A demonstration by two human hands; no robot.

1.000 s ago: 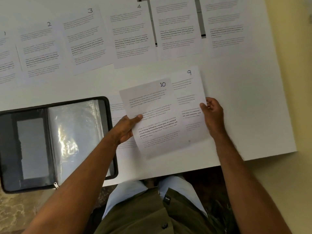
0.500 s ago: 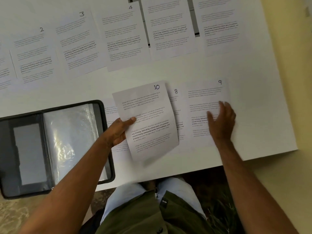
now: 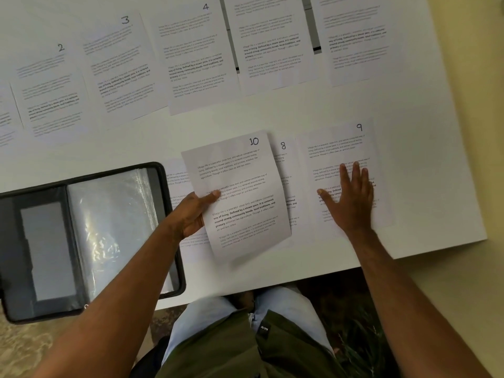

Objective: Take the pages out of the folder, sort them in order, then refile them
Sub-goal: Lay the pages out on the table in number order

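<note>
My left hand (image 3: 195,214) pinches the left edge of page 10 (image 3: 242,197), held just above the table. Beneath it lies page 8 (image 3: 286,170), mostly covered, and another sheet (image 3: 174,178) pokes out to its left. My right hand (image 3: 349,200) rests flat with straight fingers on page 9 (image 3: 338,151), which lies on the table to the right. Pages 2 (image 3: 49,88), 3 (image 3: 120,66) and 4 (image 3: 196,58) lie in a row at the back, with two more sheets (image 3: 272,42) to their right. The open black folder (image 3: 81,238) with clear sleeves lies at the left.
The white table (image 3: 425,148) ends at the right and along the near edge by my lap. The folder overhangs the table's near left edge. Bare table surface shows between the two rows of pages and to the right of page 9.
My right hand carried page 9 out from under page 10 to the right, laid it flat and now presses on it. Page 8 came into view beneath page 10.
</note>
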